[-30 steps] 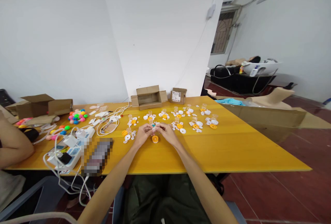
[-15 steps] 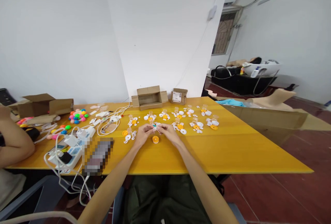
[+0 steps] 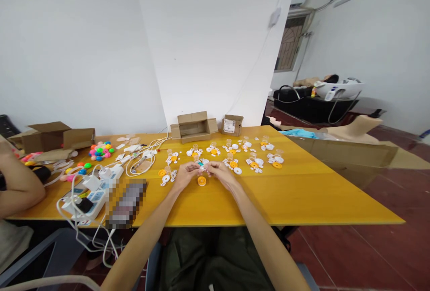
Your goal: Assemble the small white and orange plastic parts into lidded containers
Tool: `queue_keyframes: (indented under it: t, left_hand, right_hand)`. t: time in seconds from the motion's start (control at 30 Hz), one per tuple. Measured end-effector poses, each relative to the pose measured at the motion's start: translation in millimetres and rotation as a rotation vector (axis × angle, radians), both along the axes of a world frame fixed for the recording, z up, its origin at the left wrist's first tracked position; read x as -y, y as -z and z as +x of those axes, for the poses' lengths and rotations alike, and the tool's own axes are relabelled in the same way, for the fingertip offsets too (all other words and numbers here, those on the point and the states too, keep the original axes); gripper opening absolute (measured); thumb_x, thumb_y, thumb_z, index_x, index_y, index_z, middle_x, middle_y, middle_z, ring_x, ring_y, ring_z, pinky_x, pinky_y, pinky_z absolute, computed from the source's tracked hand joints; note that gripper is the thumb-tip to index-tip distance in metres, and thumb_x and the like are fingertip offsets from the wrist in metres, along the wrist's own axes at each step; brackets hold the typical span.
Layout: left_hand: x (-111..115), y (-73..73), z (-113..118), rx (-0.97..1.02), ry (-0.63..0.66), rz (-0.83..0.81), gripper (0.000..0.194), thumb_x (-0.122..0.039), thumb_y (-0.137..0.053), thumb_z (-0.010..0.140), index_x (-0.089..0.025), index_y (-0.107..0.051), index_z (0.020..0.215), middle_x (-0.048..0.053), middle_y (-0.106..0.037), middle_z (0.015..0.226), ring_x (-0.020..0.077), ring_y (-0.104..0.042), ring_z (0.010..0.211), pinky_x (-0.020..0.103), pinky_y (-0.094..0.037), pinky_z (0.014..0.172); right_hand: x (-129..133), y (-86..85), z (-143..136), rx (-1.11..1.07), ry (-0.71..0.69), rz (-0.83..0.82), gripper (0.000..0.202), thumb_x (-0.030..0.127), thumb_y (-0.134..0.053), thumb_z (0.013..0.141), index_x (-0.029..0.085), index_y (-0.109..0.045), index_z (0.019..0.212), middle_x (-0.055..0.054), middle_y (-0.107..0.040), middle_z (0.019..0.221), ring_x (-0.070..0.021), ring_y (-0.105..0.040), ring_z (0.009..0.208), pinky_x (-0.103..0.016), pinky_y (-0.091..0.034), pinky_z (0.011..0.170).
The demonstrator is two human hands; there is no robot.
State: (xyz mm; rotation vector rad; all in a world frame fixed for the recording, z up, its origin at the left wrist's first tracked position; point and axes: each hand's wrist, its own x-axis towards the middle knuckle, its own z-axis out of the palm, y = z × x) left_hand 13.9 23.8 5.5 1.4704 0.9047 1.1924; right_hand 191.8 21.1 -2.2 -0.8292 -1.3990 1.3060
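Note:
My left hand (image 3: 187, 174) and my right hand (image 3: 218, 173) meet fingertip to fingertip over the yellow table (image 3: 289, 197). Both are closed around a small white part (image 3: 202, 168), partly hidden by the fingers. Something teal shows just behind it. Directly below the hands sits an orange and white round piece (image 3: 201, 181). Groups of clear cups, white discs, orange rings and small white pieces lie beyond and to both sides, among them an orange ring (image 3: 277, 165) and a white disc (image 3: 237, 171).
Two cardboard boxes (image 3: 194, 138) (image 3: 231, 126) stand by the wall. On the left are a power strip (image 3: 97, 199), a phone (image 3: 126, 203), white cables (image 3: 154, 156), colourful balls (image 3: 101, 151) and another person's arm (image 3: 20, 179).
Between the fingertips the white part shows a little more, and the right fingers have shifted slightly. The view has moved very slightly; the pieces on the table lie as before.

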Motion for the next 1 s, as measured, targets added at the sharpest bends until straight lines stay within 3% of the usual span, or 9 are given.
queue_keyframes:
  t: [0.23,0.5,1.0]
  left_hand:
    - [-0.3,-0.5,0.4,-0.004,-0.012,-0.017,0.030,-0.037,-0.089,0.059,-0.018,-0.072,0.076,0.005,-0.079,0.080,0.0217,-0.075,0.076,0.034,-0.061,0.076]
    - [1.1,-3.5,0.5,0.019,-0.029,0.009,0.028,-0.035,-0.088,0.060,-0.019,-0.073,0.076,0.005,-0.079,0.077,0.0216,-0.074,0.072,0.035,-0.062,0.074]
    - [3.4,-5.2,-0.6,-0.001,-0.020,-0.039,0.033,-0.041,-0.090,0.054,-0.020,-0.071,0.071,0.004,-0.078,0.076,0.0208,-0.072,0.071,0.034,-0.059,0.077]
  right_hand:
    - [0.0,-1.9,0.5,0.081,0.020,0.114,0.043,0.062,-0.073,0.074,0.019,-0.074,0.072,-0.003,-0.068,0.068,-0.0148,-0.056,0.064,-0.027,-0.048,0.061]
    - [-2.7,-0.2,-5.4,0.202,0.146,0.298,0.036,0.053,-0.064,0.083,0.021,-0.075,0.072,-0.002,-0.069,0.068,-0.0158,-0.055,0.061,-0.027,-0.044,0.057]
    - [-0.4,-3.7,-2.4,0.204,0.104,0.282,0.042,0.060,-0.065,0.081,0.020,-0.070,0.066,0.001,-0.059,0.059,-0.0133,-0.049,0.055,-0.025,-0.042,0.054]
